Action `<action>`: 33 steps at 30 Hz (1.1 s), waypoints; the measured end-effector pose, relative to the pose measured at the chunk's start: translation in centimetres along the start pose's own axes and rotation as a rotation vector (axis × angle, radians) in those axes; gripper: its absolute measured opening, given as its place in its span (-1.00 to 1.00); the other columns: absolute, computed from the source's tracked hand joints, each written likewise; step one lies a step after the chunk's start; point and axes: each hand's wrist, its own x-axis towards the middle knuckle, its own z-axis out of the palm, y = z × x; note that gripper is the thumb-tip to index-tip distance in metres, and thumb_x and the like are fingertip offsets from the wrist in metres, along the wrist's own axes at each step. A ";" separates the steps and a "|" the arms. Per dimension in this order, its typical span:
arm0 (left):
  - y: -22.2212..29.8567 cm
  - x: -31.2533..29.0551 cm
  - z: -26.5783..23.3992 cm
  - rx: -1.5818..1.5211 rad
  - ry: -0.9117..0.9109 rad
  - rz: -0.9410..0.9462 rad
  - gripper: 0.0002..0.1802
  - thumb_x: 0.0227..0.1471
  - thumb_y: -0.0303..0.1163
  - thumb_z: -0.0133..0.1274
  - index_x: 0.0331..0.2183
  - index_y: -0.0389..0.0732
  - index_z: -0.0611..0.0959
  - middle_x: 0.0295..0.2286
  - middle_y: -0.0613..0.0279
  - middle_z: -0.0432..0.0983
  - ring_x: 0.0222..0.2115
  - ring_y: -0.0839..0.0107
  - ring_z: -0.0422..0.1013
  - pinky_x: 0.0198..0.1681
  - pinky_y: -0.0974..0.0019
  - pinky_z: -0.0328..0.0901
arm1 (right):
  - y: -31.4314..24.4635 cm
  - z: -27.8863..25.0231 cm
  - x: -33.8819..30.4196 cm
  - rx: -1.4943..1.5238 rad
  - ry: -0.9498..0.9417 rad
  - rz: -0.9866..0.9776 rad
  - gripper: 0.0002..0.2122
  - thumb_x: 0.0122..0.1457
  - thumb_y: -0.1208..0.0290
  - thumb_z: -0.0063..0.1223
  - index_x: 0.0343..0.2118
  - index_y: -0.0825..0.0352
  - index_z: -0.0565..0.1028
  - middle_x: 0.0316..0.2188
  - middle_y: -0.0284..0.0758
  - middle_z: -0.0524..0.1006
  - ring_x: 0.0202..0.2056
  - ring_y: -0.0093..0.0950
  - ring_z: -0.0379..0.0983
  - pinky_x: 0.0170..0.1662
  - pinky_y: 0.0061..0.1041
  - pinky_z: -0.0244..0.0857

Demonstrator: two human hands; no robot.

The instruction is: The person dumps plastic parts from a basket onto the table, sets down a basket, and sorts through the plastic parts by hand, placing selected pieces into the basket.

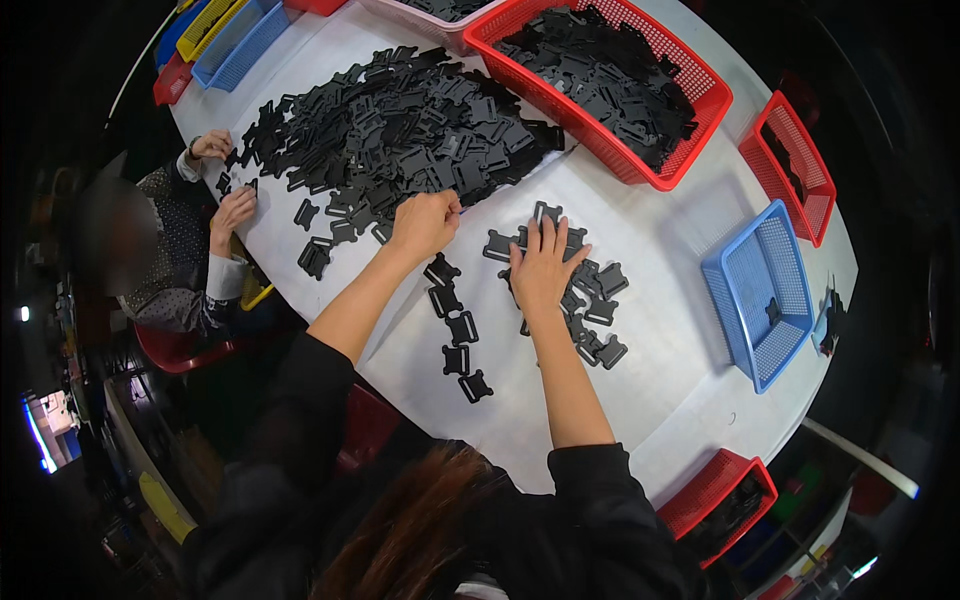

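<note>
My left hand [425, 222], fingers curled shut, grips black plastic pieces at the big heap [400, 130]. My right hand [541, 265], fingers spread flat, presses the small cluster [590, 300] mid-desk. Best pulling few pieces, keeping the cluster flat.

pile of parts [400, 130] behind left hand [423, 222] | small cluster [590, 300] under right hand [540, 265] | basket [765, 290] right

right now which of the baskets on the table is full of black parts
The big red basket at the far edge, heaped with black plastic pieces. The blue basket on the right holds just one.
</note>
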 end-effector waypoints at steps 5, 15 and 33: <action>1.2 0.7 0.6 0.031 -0.030 0.026 -0.85 -0.16 -0.44 0.06 -0.42 -0.21 0.62 -0.54 0.11 0.59 -0.48 0.14 0.52 -0.37 0.16 0.38 | -6.7 2.2 -4.8 0.213 -0.163 -0.453 -0.55 0.07 0.13 0.05 0.01 0.21 0.39 0.17 -0.26 0.22 0.29 -0.26 -0.08 0.21 0.27 -0.36; 1.1 -0.8 2.5 0.030 0.104 0.069 -0.89 -0.11 -0.42 0.07 -0.42 -0.16 0.61 -0.51 0.12 0.58 -0.48 0.14 0.52 -0.39 0.14 0.37 | 0.8 0.5 -4.4 0.054 -0.018 -0.292 -0.62 0.17 0.22 -0.08 0.09 -0.11 0.36 0.19 -0.47 0.23 0.27 -0.32 -0.01 0.17 0.33 -0.38; 1.0 -11.5 6.3 -0.172 0.097 0.231 -0.52 0.00 -0.40 0.02 0.00 -0.24 0.39 -0.01 -0.01 0.26 0.06 -0.01 0.17 0.08 0.06 0.16 | 7.4 -0.6 2.8 -0.147 0.055 -0.180 -0.55 0.16 0.22 -0.04 0.15 0.03 0.31 0.19 -0.41 0.24 0.29 -0.32 -0.06 0.22 0.27 -0.45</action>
